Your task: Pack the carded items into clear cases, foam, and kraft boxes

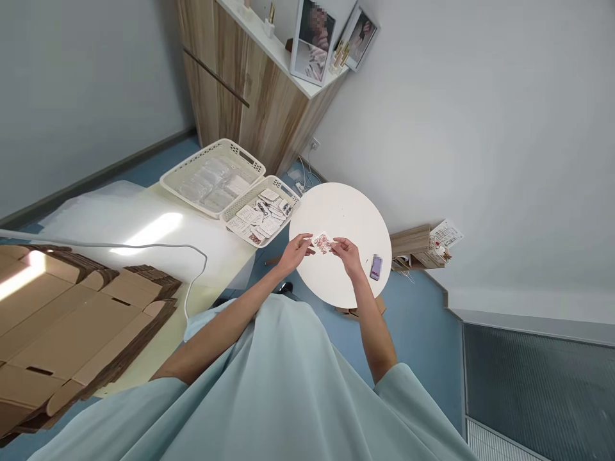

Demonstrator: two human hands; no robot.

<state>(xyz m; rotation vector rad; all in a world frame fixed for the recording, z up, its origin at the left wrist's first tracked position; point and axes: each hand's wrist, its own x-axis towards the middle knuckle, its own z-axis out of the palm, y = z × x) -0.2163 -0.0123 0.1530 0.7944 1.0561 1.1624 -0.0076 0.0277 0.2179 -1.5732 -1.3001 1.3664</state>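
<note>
A small white card with reddish shapes on it point(322, 242) is held over the round white table point(346, 205). My right hand point(348, 255) pinches the card's right edge between thumb and fingers. At the left edge, my left hand point(296, 253) has its thumb and fingers apart, close to the card; whether a fingertip touches it is too small to tell. What the reddish shapes are cannot be made out. A phone point(375, 267) lies on the table, to the right of my right hand.
Left of the table, one basket point(175, 186) holds clear plastic packs; a smaller basket point(228, 218) holds several printed cards. Flat cardboard boxes point(91, 320) are stacked near a white cable point(196, 248). Behind stands a wooden cabinet point(269, 83) with framed pictures point(314, 41).
</note>
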